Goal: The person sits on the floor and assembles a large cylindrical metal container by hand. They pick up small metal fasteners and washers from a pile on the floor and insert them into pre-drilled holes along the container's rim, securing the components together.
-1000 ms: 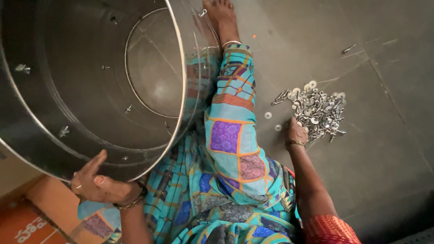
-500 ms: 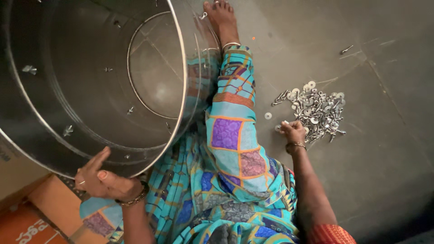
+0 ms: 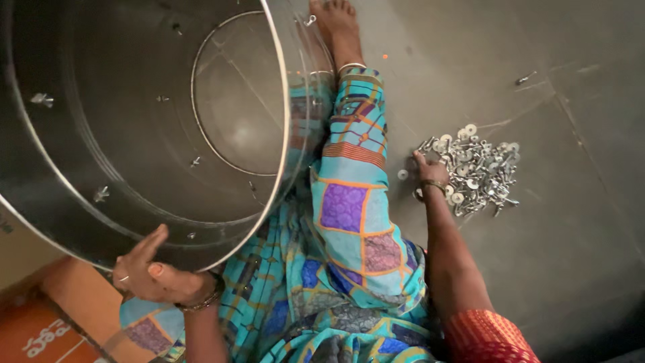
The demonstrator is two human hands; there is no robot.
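One orange carton (image 3: 50,329) lies at the lower left corner of the head view, partly under my left arm; it is flat-sided, and pale lettering shows on its near face. Beside it, towards the left edge, a strip of tan surface is visible.

My left hand (image 3: 151,272) grips the near rim of a large steel drum (image 3: 87,101), which lies tilted on its side across my lap with its open mouth towards me. The thumb rests inside the rim, and the fingers curl under the outer wall, so the hand is closed upon the rim. Small bolt ends project from the inner wall of the drum, and a circular seam marks its base.

My right hand (image 3: 428,171) reaches out over the grey floor (image 3: 571,269) to the near edge of a heap of metal bolts and washers (image 3: 477,168). Its fingers point down into the heap and touch the pieces; whether they are pinched on one piece cannot be told. One loose washer (image 3: 402,174) lies just beside the hand, between the heap and my leg, which is covered in blue, purple and orange patterned cloth (image 3: 353,215). A bangle sits on each wrist.
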